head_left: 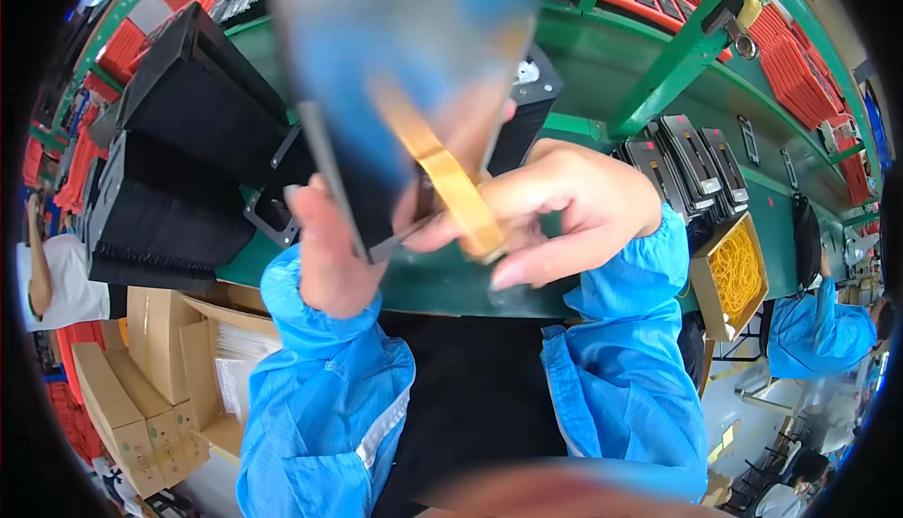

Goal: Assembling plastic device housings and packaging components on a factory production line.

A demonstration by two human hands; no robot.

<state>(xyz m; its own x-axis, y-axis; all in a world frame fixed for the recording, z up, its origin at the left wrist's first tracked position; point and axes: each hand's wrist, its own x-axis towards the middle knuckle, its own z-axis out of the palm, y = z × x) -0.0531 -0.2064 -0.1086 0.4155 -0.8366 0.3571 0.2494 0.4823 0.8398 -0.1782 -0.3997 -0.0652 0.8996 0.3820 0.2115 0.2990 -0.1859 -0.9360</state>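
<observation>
A shiny, mirror-like rectangular panel (348, 57) stands tilted close before me, its upper part blurred. My left hand (334, 250) grips its lower left side, thumb along the edge and the other fingers mostly hidden behind. An orange-gold flat ribbon strip (456, 194) runs down across the panel's face to its lower right. My right hand (564, 212) has its fingers closed around the lower end of this strip, the thumb just below and the index finger reaching behind it. Whether the strip is fixed to the panel I cannot tell.
Tall stacks of black plates (174, 203) stand at left on the green bench (423, 288). Black framed units (687, 165) and a carton of yellow rubber bands (738, 274) lie at right. Cardboard boxes (141, 415) sit lower left. A green post (687, 43) rises behind; other people work at both sides.
</observation>
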